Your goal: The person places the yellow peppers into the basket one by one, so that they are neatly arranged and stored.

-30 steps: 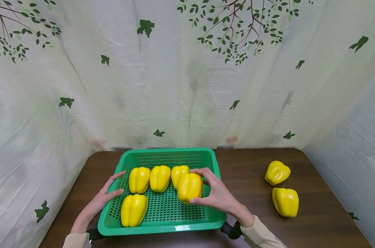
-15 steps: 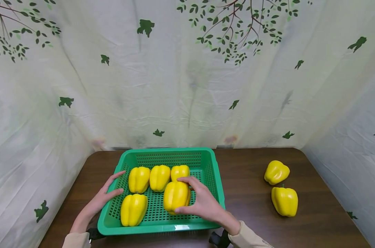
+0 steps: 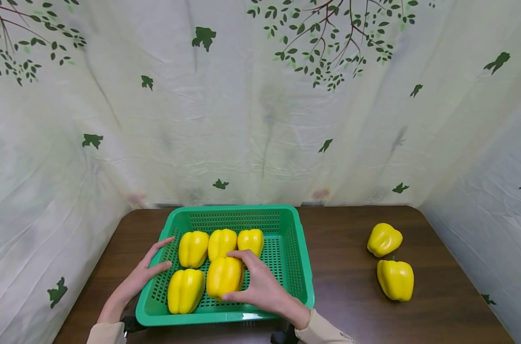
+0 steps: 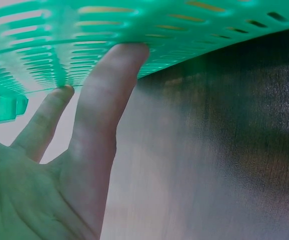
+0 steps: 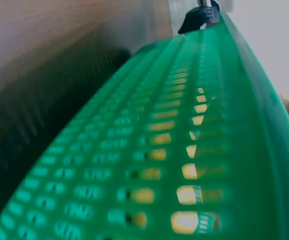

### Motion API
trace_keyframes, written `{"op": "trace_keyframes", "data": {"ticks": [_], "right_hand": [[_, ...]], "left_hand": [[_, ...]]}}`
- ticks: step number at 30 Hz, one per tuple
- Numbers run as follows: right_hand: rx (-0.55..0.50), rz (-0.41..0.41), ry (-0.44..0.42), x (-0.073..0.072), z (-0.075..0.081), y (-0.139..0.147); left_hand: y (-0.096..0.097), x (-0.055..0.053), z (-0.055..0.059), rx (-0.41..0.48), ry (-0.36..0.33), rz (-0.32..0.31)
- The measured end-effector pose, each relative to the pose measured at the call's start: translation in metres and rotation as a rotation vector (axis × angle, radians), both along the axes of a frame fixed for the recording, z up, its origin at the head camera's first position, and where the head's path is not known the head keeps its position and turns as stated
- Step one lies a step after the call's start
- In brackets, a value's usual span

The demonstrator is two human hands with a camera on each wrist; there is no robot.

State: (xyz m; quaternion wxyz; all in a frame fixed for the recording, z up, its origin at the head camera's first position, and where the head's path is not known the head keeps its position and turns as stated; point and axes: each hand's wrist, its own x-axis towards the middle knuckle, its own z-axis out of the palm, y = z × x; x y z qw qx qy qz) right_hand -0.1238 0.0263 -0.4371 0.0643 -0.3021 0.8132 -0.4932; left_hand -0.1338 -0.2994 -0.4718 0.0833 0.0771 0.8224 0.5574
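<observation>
My right hand (image 3: 260, 284) holds a yellow bell pepper (image 3: 223, 278) between thumb and fingers, in the front middle of the green basket (image 3: 226, 317). Left of it lies another yellow bell pepper (image 3: 185, 291), and several more stand along the back, such as the middle one (image 3: 222, 243). The left hand (image 3: 141, 274) stays at the basket's left side, thumb and a finger extended and spread. In the left wrist view its fingers (image 4: 104, 95) reach the slotted wall (image 4: 184, 25). The basket wall (image 5: 159, 130) hides the held pepper in the right wrist view.
Two yellow bell peppers, a rear one (image 3: 384, 240) and a front one (image 3: 395, 280), lie on the dark wooden table (image 3: 342, 267) right of the basket. A pale curtain (image 3: 234, 119) with leaf prints hangs behind the table and at both sides.
My right hand has carried the bell pepper leftward and nearer across the basket, towards the front-left pepper. The left hand and the basket have stayed in place.
</observation>
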Motion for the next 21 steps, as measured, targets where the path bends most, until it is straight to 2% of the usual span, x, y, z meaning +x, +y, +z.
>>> {"op": "trace_keyframes", "data": {"ticks": [7, 18, 21], "right_hand": [[0.028, 0.035, 0.019, 0.003, -0.006, -0.013], [0.070, 0.058, -0.043, 0.003, -0.013, -0.017], [0.053, 0.060, -0.067, 0.002, -0.013, -0.018]], "left_hand": [[0.000, 0.000, 0.001, 0.018, -0.026, -0.003], [-0.001, -0.001, -0.002, 0.040, -0.090, 0.011], [-0.001, -0.001, -0.002, 0.039, -0.084, 0.007]]}}
